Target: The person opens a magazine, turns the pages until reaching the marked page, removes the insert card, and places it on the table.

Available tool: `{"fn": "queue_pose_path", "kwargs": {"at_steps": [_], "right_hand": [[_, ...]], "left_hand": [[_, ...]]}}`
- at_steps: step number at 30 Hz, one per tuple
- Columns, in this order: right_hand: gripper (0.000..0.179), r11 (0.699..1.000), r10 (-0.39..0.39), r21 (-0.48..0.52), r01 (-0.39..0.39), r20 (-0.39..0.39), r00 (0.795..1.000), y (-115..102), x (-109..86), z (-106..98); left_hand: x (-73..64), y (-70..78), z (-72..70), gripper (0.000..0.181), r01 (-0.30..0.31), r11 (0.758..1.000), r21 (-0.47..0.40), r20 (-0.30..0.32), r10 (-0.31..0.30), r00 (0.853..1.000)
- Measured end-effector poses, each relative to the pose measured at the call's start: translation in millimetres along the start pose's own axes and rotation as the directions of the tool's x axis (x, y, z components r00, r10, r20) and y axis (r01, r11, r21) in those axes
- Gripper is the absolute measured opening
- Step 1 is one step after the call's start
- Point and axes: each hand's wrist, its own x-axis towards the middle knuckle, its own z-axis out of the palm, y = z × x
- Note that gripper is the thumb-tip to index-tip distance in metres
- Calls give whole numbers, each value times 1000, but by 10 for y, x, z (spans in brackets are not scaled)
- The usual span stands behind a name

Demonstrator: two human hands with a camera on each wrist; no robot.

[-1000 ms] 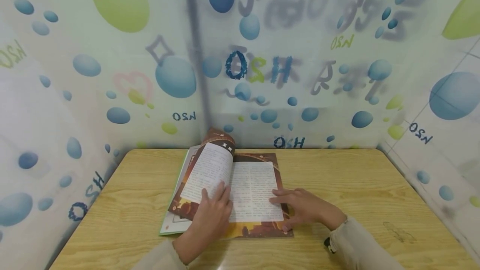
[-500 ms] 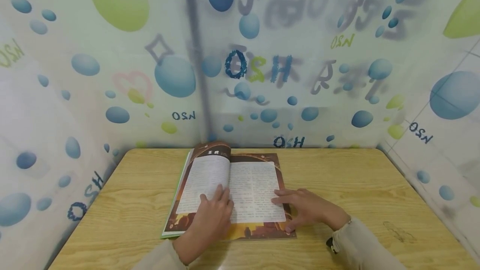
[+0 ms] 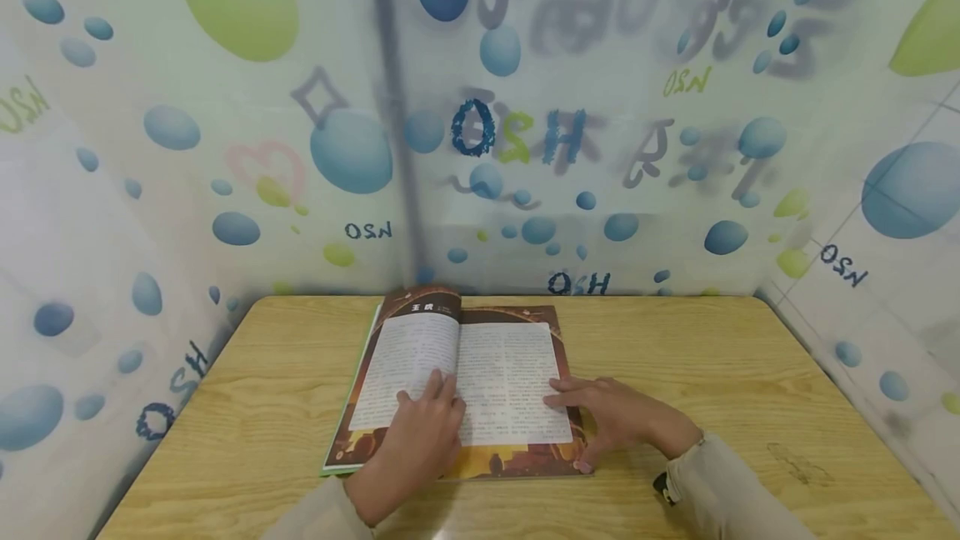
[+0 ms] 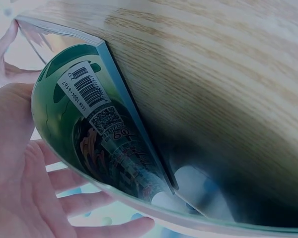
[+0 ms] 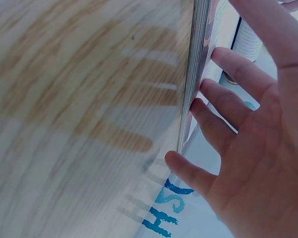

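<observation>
An open magazine (image 3: 504, 373) lies on the table, its left pages arching up beside the fold. Dark brown borders frame its white text blocks. My left hand (image 3: 422, 432) rests on the lower part of the left page near the fold, fingers extended. In the left wrist view, the green back cover (image 4: 64, 114) with a barcode curves up off the table, and the left hand's fingers lie beyond it. My right hand (image 3: 618, 413) touches the right page's outer edge with spread fingertips. The right wrist view shows those fingertips along the thick page edge (image 5: 192, 74).
The wooden table (image 3: 697, 348) stretches out around the magazine. Behind it and along both sides stand pale walls (image 3: 645, 257) printed with blue and green drops and lettering. A thin outline mark (image 3: 798, 463) shows on the table at the right.
The left page, earlier raised and slanted at the top, has come down and lines up with the pages under it. Both hands have barely moved.
</observation>
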Motion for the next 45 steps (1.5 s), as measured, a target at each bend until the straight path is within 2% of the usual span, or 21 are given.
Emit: {"fn": "queue_pose_path", "kwargs": {"at_steps": [9,16,21,28,36,40,45], "right_hand": [[87,1000,-16,-23,16,-14,1000,-20,5,2],[84,999,-43,-30,42,-25,999,-7,10,7],[81,999,-32,-18,31,-38,999,1,21,15],[77,1000,-12,8,12,-57,998,4,43,21],[78,1000,0,-8,-1,-91,996,3,57,39],[74,1000,-27,-7,26,-116,993,-11,68,35],[74,999,-39,6,40,-151,988,-18,88,26]], "left_hand": [[-6,-9,-8,37,-4,1000,-24,1,4,1000],[7,-4,25,35,-9,1000,-11,-68,8,998],[36,13,49,44,-35,999,-20,-106,32,994],[55,59,51,62,-91,994,-58,-56,87,995],[61,96,24,88,-102,989,-106,16,104,994],[58,93,23,90,-108,989,-105,33,112,993],[48,86,24,81,-121,990,-70,16,123,992]]}}
